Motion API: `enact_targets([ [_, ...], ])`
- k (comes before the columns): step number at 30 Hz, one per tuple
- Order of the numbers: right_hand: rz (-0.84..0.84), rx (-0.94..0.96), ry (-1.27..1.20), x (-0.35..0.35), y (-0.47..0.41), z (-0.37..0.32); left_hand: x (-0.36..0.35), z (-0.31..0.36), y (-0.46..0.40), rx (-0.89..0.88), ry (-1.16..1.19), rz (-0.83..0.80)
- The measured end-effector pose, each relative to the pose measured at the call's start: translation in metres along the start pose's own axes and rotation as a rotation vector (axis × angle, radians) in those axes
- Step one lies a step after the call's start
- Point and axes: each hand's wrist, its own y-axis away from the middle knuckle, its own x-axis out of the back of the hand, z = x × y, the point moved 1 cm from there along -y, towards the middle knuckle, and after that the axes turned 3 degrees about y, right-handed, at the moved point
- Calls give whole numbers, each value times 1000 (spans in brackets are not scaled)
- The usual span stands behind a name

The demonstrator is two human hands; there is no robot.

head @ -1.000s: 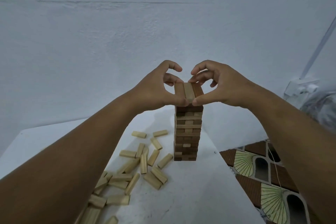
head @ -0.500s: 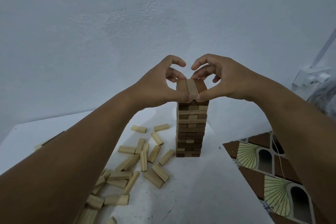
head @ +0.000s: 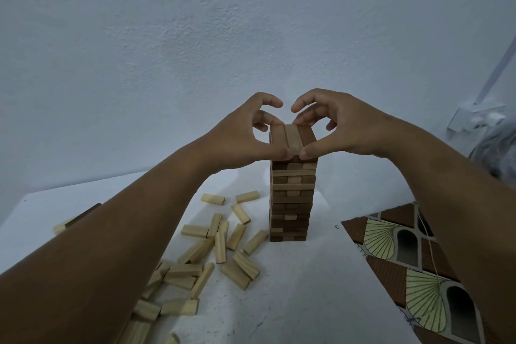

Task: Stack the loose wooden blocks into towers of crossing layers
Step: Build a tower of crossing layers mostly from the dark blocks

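A tall tower of crossing wooden block layers (head: 291,198) stands on the white table (head: 301,296). Its top layer (head: 293,139) is three blocks side by side, pointing away from me. My left hand (head: 240,137) pinches that layer from the left, thumb on the near end and fingers curled over the far end. My right hand (head: 340,126) pinches it the same way from the right. Several loose pale blocks (head: 220,246) lie scattered on the table left of the tower.
A white wall rises close behind the table. To the right, past the table's edge, lies a patterned floor mat (head: 413,260). A white wall socket (head: 474,117) and grey fabric (head: 497,148) sit at far right. More loose blocks (head: 145,315) lie under my left forearm.
Both hands keep their pinch on the top layer, with fingers shifting slightly. The view has tilted a little, so the tower sits lower in frame.
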Motion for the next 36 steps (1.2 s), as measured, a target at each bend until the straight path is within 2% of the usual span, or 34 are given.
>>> enact_targets([
  [8, 23, 9, -8, 2, 5, -1, 5, -4, 2, -11, -16, -16],
  [17, 349, 119, 11, -20, 9, -49, 37, 3, 48, -47, -37, 236],
  [26, 145, 217, -93, -114, 4, -129, 83, -19, 151, 58, -96, 360],
  [33, -44, 219, -152, -209, -17, -152, 121, -98, 235, 296, -51, 447],
  [36, -118, 185, -146, -246, -31, -153, 129, -144, 262, 427, -192, 415],
])
